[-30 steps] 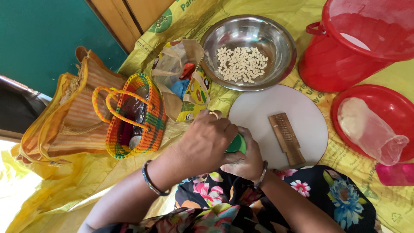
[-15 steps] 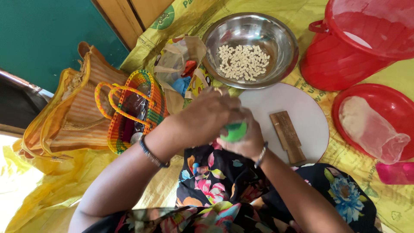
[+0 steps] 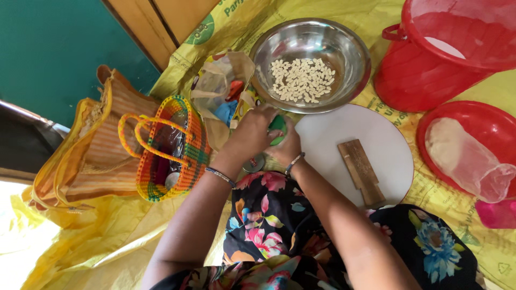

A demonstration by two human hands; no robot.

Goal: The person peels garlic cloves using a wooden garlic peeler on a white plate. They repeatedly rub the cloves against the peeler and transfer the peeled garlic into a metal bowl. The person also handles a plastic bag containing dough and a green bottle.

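Both my hands close around a small green object [image 3: 278,129] just below the steel bowl [image 3: 274,43], which holds pale seeds [image 3: 302,79]. My left hand [image 3: 251,132] covers the object from the left and above. My right hand [image 3: 286,149] cups it from below, at the left edge of a round white board [image 3: 333,139]. Most of the green object is hidden by my fingers, so its kind cannot be made out. A small round metal lid or tin [image 3: 252,162] lies just under my left wrist.
A wooden block [image 3: 361,172] lies on the white board. A woven multicoloured basket [image 3: 177,156] and an orange striped bag [image 3: 88,156] stand at left. A red bucket [image 3: 446,48] and a red basin [image 3: 473,115] holding clear plastic sit at right. Crumpled packets [image 3: 220,88] lie beside the bowl.
My two hands have moved upward together with the green object, from near my lap toward the steel bowl's rim. The view has shifted slightly.
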